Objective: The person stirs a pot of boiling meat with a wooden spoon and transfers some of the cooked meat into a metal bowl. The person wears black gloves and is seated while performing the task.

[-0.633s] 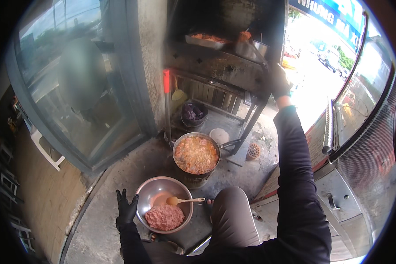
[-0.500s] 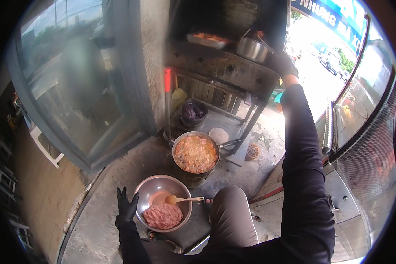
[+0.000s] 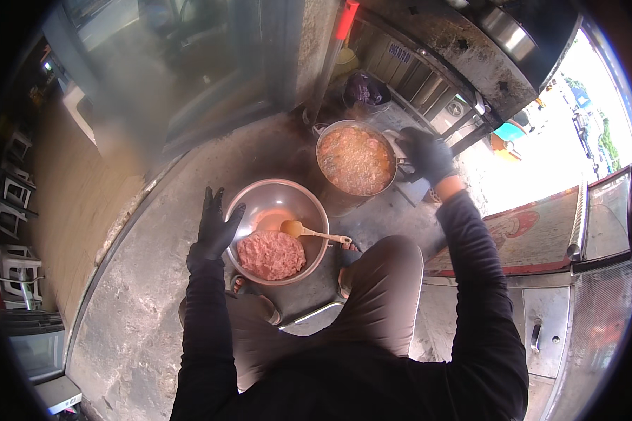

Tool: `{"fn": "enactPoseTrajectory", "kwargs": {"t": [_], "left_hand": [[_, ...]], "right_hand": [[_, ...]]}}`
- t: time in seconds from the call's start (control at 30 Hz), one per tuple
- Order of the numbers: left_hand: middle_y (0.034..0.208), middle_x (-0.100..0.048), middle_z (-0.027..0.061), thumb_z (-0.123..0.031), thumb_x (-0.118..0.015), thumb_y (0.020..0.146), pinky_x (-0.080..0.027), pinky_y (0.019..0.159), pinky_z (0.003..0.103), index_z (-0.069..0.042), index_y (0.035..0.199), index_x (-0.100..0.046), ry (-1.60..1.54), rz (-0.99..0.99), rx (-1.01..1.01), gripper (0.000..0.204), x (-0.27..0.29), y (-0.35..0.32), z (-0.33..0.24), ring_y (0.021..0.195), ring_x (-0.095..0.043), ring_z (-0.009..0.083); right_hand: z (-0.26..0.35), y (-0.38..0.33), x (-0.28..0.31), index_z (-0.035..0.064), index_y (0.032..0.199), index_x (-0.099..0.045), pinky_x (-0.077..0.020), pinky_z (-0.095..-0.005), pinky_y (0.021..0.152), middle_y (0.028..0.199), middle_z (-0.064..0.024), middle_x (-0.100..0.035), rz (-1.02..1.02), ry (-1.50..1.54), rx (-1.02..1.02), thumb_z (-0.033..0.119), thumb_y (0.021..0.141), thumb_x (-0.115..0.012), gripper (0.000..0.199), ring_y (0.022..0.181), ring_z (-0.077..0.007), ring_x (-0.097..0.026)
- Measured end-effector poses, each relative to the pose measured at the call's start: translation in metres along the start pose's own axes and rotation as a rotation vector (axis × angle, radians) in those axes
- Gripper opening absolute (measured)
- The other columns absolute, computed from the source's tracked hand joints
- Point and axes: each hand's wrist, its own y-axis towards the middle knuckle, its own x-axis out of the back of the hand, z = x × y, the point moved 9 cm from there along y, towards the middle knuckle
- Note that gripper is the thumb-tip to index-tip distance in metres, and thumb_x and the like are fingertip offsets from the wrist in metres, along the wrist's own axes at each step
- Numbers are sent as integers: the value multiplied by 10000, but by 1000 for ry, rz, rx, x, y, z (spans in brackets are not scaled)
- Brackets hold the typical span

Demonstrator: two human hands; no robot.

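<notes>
My left hand (image 3: 218, 223), in a black glove, is open with its fingers apart at the left rim of a wide metal bowl (image 3: 314, 203). Pinkish minced meat (image 3: 272, 254) lies in a mound in that bowl. Beside the mound a spatula (image 3: 316, 232) rests with its pale handle over the right rim. My right hand (image 3: 426, 156), also gloved in black, is at the right edge of a pan (image 3: 357, 191) of bubbling orange oil with pieces frying in it. The hand is blurred and covers the pan's handle area, so its grip cannot be made out.
A sooty metal stand (image 3: 463, 49) bears a steel pot (image 3: 509, 34) at the upper right. Behind the pan is a bucket (image 3: 366, 91) with a dark bag. A glass door (image 3: 211, 77) stands at the left, white stools (image 3: 20, 270) beyond it. Metal cabinets (image 3: 546, 326) line the right.
My right hand has come down from the pot on the stand to the pan's right side. My left hand stays beside the bowl. The view has tilted down and turned.
</notes>
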Motion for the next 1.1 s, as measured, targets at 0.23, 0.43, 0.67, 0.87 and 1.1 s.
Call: {"fn": "enactPoseTrajectory", "kwargs": {"t": [0.23, 0.43, 0.67, 0.87, 1.1], "left_hand": [[1626, -186, 297, -423, -710, 911, -293, 1204, 442, 24, 1504, -392, 28, 38, 14, 808, -3, 0, 2, 1505, -244, 417], [1609, -203, 322, -420, -707, 914, -320, 1185, 452, 38, 1480, -418, 41, 48, -54, 783, -9, 4, -3, 1489, -265, 443], [1599, -216, 330, -417, -699, 921, -337, 1172, 463, 38, 1475, -422, 43, 72, -80, 769, -9, 0, -8, 1473, -289, 455], [1601, -210, 330, -422, -698, 922, -355, 1161, 462, 20, 1483, -418, 59, 76, -73, 767, -9, -1, -7, 1469, -299, 452], [1593, -223, 336, -426, -701, 918, -373, 1147, 460, 25, 1475, -428, 55, 101, -81, 767, -13, -2, -10, 1467, -300, 456]], "right_hand": [[53, -6, -140, 115, 1017, -715, -562, -493, 774, 940, -153, -740, 256, 37, -27, 381, 921, -587, 310, 904, -347, -718], [62, 0, -166, 118, 999, -732, -557, -492, 796, 948, -142, -743, 282, -36, 0, 369, 903, -598, 300, 904, -343, -718], [58, -4, -163, 128, 997, -729, -561, -486, 769, 937, -138, -742, 283, -26, 45, 365, 900, -615, 280, 886, -345, -718], [46, 12, -150, 132, 997, -712, -554, -499, 777, 937, -142, -741, 185, 23, -41, 387, 906, -611, 288, 884, -347, -717], [49, 20, -174, 142, 1058, -730, -545, -487, 854, 1041, -159, -739, 320, -28, -106, 428, 904, -607, 347, 994, -347, -705]]}}
